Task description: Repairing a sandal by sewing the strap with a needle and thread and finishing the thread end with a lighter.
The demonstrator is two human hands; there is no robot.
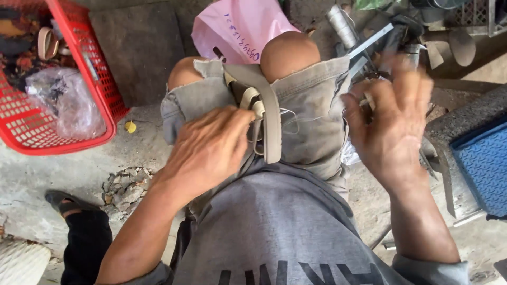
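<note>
— Where do we look from?
— We have one view only, worn on the head, facing steeply down over our own chest and lap.
— How near are we?
— Close: our knees (288, 53) sit near the top edge, the concrete floor (53, 174) lies beyond them, and a red basket (103, 79) fills the left corner.

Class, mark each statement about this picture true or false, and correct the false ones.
1. The left hand rests on a beige sandal held between the knees. True.
2. The basket at the left is blue. False: it is red.
3. The right hand is raised beside the right knee. True.
4. A pink bag lies beyond the knees. True.
5. The sandal lies on the floor. False: it is on the lap.
</note>
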